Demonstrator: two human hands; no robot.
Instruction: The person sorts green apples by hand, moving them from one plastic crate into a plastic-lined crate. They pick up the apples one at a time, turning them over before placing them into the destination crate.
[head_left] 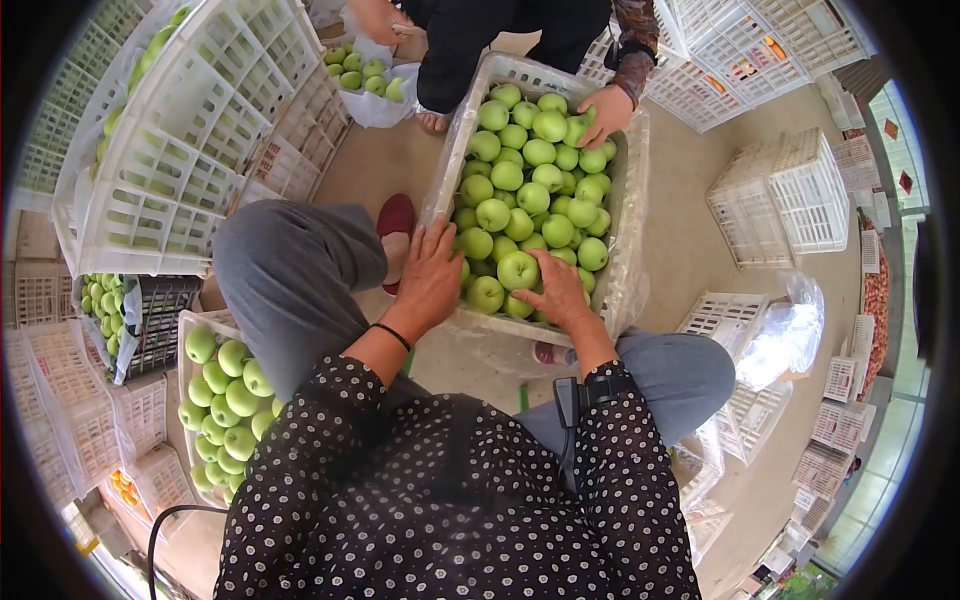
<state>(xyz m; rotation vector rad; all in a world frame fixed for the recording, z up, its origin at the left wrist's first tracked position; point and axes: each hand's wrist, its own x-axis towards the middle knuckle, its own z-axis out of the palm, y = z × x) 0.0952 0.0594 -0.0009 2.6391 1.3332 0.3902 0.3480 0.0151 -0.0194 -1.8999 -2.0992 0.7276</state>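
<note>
In front of me stands a white plastic crate (625,230), lined with clear plastic and heaped with green apples (533,197). My left hand (430,277) lies over its near left edge, fingers stretched forward and close together, fingertips beside the apples; nothing shows in its grip. Around the right side of one green apple (517,270) at the near end curl the thumb and fingers of my right hand (562,292). Across the crate, another person's hand (606,115) rests on apples at the far right corner.
To my left sits a second crate (186,345) of green apples, below a tall white crate (190,130) and a black crate (165,310). Stacked white crates (780,195) stand at right, near clear plastic film (785,335). A bag of apples (375,105) lies beside the other person's foot.
</note>
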